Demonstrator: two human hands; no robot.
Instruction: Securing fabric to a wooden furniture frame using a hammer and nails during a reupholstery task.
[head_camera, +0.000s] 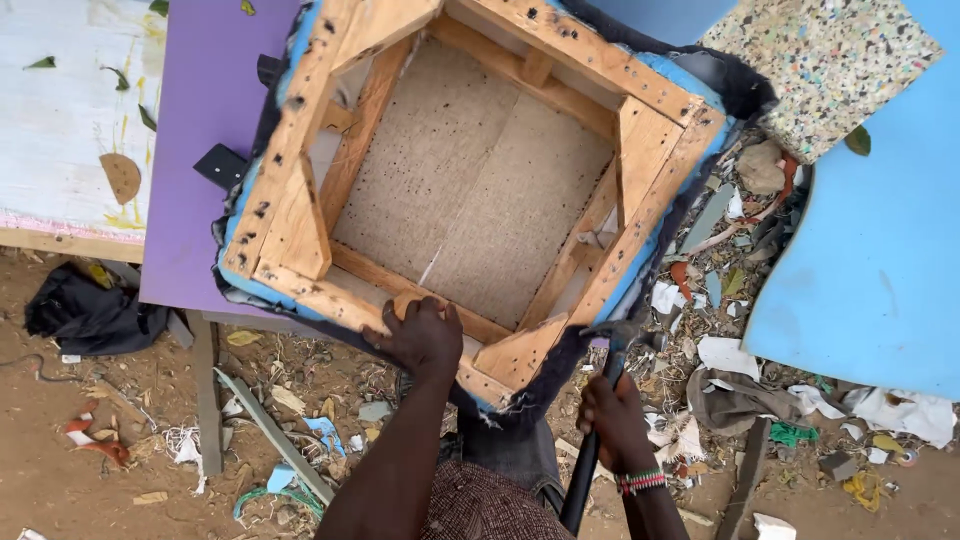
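A square wooden seat frame (300, 150) lies upside down, with corner braces, a brown fibre panel (470, 190) inside and blue and dark fabric wrapped around its edges. My left hand (420, 335) presses on the frame's near rail, gripping its edge. My right hand (612, 415) is closed around the dark handle of a hammer (598, 400). The hammer's head sits at the frame's near right corner, against the dark fabric edge (555, 375).
The frame rests on a purple board (200, 120). A blue foam sheet (870, 260) lies to the right, speckled foam (830, 60) at the back right, and a white board (60, 120) at the left. Fabric scraps, wood strips and litter cover the dirt ground.
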